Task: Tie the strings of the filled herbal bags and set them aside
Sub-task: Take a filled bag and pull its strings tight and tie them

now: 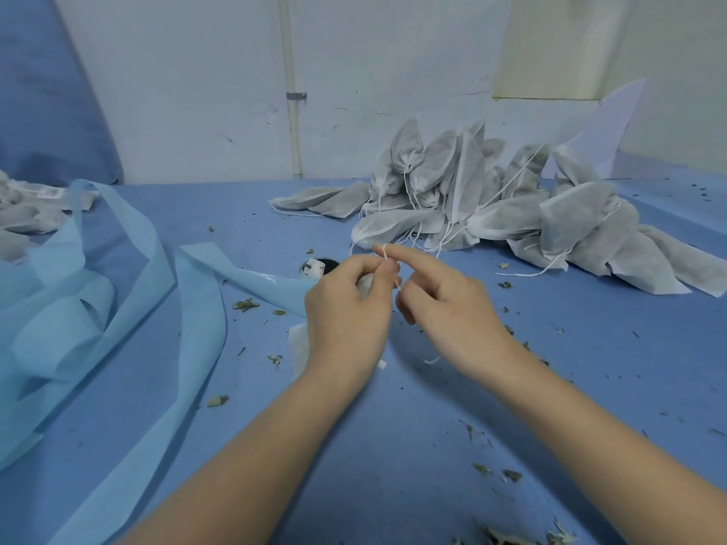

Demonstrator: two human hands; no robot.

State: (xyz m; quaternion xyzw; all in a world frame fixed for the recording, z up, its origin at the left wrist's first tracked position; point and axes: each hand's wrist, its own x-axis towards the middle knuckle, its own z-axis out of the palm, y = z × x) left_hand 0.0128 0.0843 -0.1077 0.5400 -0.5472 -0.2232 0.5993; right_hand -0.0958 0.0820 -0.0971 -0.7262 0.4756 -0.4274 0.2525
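My left hand (pixel 348 308) grips the neck of a white herbal bag (pixel 299 348), most of it hidden under the hand. Its white string (pixel 396 283) runs up and loops round the outstretched index finger of my right hand (pixel 440 304), whose other fingers are curled and hold the string. A big pile of filled white herbal bags (pixel 511 214) with loose strings lies at the back right of the blue table.
Light blue fabric strips (pixel 78 308) coil over the left of the blue table (pixel 393 446). More bags (pixel 27 218) lie at the far left. A small black and white object (pixel 318 267) sits just beyond my left hand. Herb crumbs are scattered about. A white wall stands behind.
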